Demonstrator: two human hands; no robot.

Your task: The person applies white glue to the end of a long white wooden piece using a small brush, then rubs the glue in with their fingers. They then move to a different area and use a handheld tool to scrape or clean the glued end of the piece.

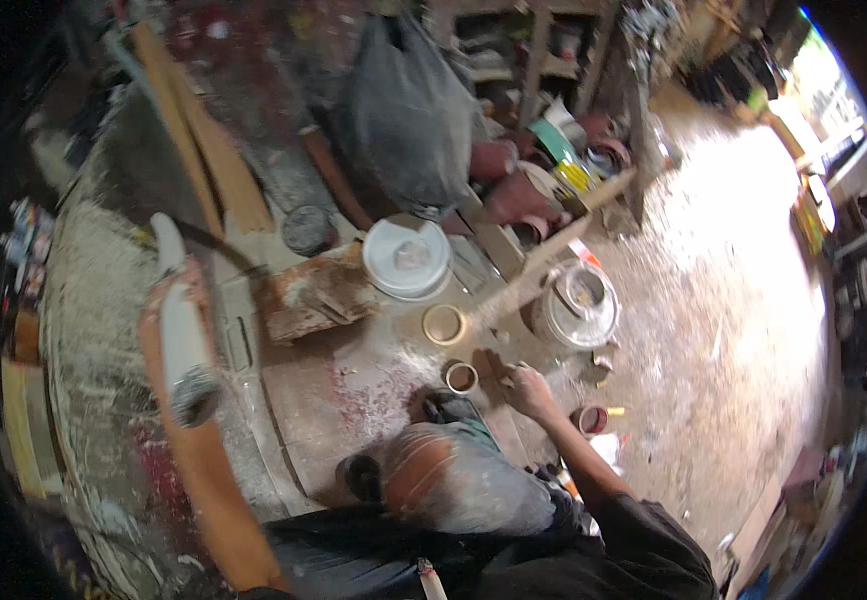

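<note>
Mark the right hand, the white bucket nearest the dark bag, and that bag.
Right hand (531,391): head view, back of hand.
White bucket (384,253): head view, bare part of lid.
Dark bag (409,120): head view, middle of its side.

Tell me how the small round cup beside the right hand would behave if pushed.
The cup would probably shift easily, being small. Its round rim suggests it could roll once tipped over.

Dusty floor (699,420) — white bucket (563,326), small round cup (462,378).
</note>
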